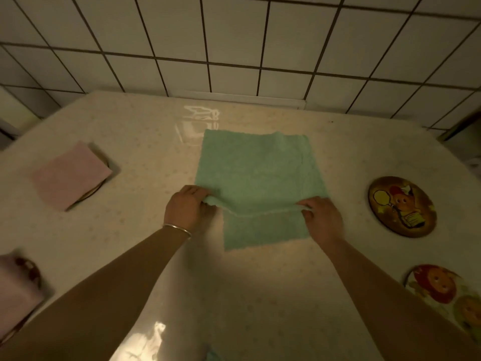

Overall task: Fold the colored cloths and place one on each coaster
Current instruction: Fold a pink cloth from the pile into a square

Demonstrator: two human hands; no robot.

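Note:
A green cloth (pixel 257 173) lies spread in the middle of the table, with a raised crease across it near my hands. My left hand (pixel 186 205) pinches that crease at its left end and my right hand (pixel 321 217) pinches it at the right end. A folded pink cloth (pixel 69 175) rests on a coaster at the left, whose rim (pixel 89 195) shows below the cloth. Another folded pinkish cloth (pixel 15 287) covers a coaster (pixel 30 269) at the lower left edge. Two round picture coasters are bare on the right: a dark one (pixel 402 207) and a light one (pixel 447 293).
The glossy pale table (pixel 145 142) ends at a white tiled wall (pixel 234 43) behind. A small bit of green fabric (pixel 212 356) peeks in at the bottom edge. A bangle (pixel 177 229) circles my left wrist.

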